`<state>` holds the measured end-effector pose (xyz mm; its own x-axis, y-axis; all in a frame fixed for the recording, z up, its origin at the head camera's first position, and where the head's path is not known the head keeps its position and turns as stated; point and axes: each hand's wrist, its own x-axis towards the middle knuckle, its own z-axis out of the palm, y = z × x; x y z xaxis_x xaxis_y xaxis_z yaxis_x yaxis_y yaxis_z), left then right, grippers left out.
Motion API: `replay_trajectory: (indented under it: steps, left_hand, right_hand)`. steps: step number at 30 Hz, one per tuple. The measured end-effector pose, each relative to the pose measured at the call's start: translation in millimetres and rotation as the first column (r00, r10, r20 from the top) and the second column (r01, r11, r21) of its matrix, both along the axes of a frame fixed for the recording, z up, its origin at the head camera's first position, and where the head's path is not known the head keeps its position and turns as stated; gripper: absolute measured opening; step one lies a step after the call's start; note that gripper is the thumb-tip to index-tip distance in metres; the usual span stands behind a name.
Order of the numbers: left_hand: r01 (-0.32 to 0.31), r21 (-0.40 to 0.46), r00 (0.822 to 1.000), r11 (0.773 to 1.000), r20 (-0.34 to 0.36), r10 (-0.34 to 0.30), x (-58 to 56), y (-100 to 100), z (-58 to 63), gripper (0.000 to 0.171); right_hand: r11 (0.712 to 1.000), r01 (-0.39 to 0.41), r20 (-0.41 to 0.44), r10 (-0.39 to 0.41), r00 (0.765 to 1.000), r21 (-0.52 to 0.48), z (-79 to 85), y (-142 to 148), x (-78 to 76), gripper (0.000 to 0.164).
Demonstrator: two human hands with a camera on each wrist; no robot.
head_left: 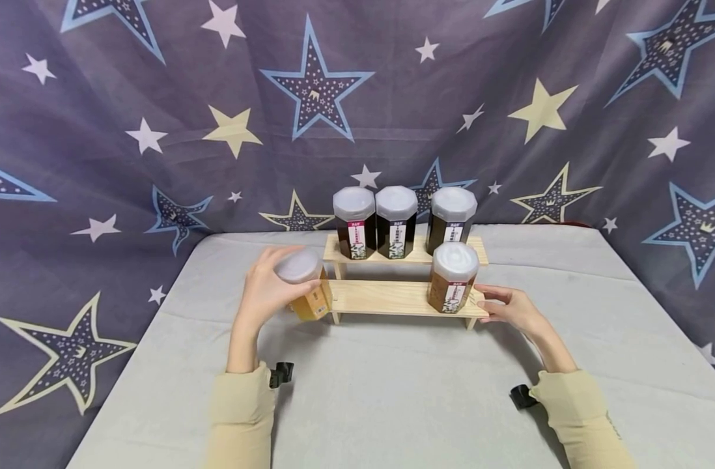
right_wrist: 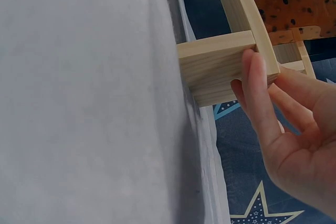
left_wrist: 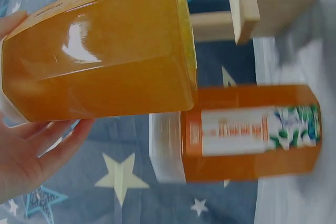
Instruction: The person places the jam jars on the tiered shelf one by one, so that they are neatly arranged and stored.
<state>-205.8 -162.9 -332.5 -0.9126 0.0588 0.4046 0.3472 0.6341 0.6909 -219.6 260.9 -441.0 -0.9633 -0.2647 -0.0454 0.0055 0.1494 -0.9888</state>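
My left hand point(head_left: 266, 286) grips a jar of golden-orange contents point(head_left: 314, 303) by its pale lid, thumb across the near side. The jar leans slightly at the left end of a two-step wooden shelf point(head_left: 381, 298). In the left wrist view, a second orange jar point(left_wrist: 252, 166) with a white label stands behind the held one; from the head it is mostly hidden. My right hand point(head_left: 512, 309) pinches the right end of the lower step between thumb and fingers. Close to it, a brown-orange jar point(head_left: 453, 286) with dark specks sits on that step.
Three dark jars stand on the upper step: one with a red label top point(head_left: 356, 238) at left, one beside it point(head_left: 396, 238), and one farther right point(head_left: 448, 228). A grey cloth point(head_left: 381, 391) covers the table. Behind hangs a star-patterned curtain point(head_left: 392, 117).
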Motion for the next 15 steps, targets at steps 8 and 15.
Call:
replay_trajectory:
  steps: [8, 15]
  left_hand:
    - [0.096, 0.019, 0.995, 0.995, -0.002, -0.096, -13.4, 27.6, 0.5, 0.061]
    - [0.127, -0.006, 0.992, 0.992, 0.024, -0.127, -20.6, 50.6, 0.1, 0.06]
  right_hand:
    - [1.0, -0.001, -0.008, 0.001, 1.0, -0.006, 0.6, -1.2, 0.2, 0.047]
    - [1.0, 0.004, -0.012, -0.005, 1.0, -0.004, 0.5, -0.8, 0.2, 0.047]
